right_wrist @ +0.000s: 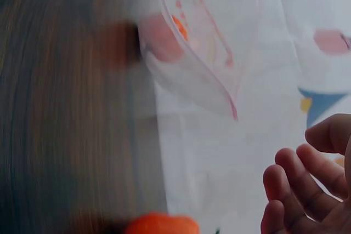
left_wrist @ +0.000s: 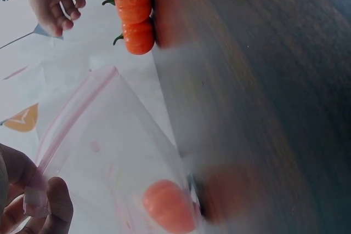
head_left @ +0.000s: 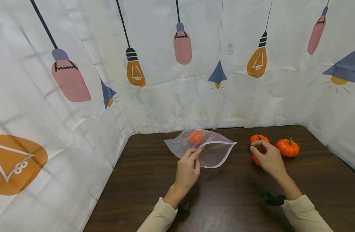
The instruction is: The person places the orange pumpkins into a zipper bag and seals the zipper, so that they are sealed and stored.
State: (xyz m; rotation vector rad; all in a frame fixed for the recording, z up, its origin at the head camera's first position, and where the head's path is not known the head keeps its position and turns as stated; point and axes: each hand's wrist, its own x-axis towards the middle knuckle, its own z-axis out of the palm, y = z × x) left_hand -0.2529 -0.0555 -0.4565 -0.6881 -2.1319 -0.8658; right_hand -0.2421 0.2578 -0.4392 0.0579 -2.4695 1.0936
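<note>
My left hand pinches the pink zip edge of a clear resealable bag, whose mouth gapes toward the right. Inside the bag sits one small orange pumpkin, also visible through the plastic in the left wrist view. My right hand hovers over the loose pumpkins with nothing in its loosely bent fingers. One pumpkin with a green stem lies right of that hand, another just behind it. A third is mostly hidden by the hand.
The dark wooden table ends at a white curtain printed with lamps and bulbs, which hangs along the back and sides. A dark strap is at my right wrist, and a dark object at my left.
</note>
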